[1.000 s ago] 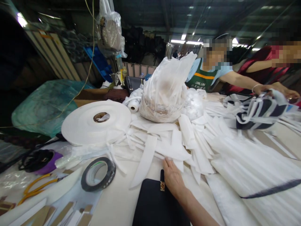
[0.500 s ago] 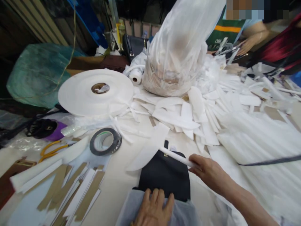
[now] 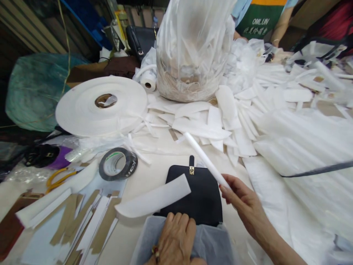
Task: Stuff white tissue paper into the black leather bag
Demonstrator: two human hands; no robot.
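Between the thumb and fingers of my right hand (image 3: 239, 200) is a thin white foam stick (image 3: 202, 156), slanting up to the left above a black bag (image 3: 202, 198). The bag's flap lies spread on the table, its narrow tab and gold clasp (image 3: 191, 170) toward the far side. My left hand (image 3: 176, 239) rests palm down over the near part of the bag, which is covered by translucent white wrapping (image 3: 212, 243). Its fingers lie flat at the wrapping's edge. A curved white foam piece (image 3: 154, 195) lies partly across the flap's left side.
Left of the bag are black tape (image 3: 118, 164), yellow-handled scissors (image 3: 56, 179) and cardboard strips (image 3: 104, 224). Beyond stand a large white roll (image 3: 79, 110) and a filled plastic bag (image 3: 193, 59). Foam scraps (image 3: 201, 127) cover the back; a person in a green apron (image 3: 255, 22) is across the table.
My right hand has lifted the foam stick off the flap, tipping it more upright. The curved foam piece has shifted left and nearer, uncovering the clasp. My left hand stays on the wrapping.
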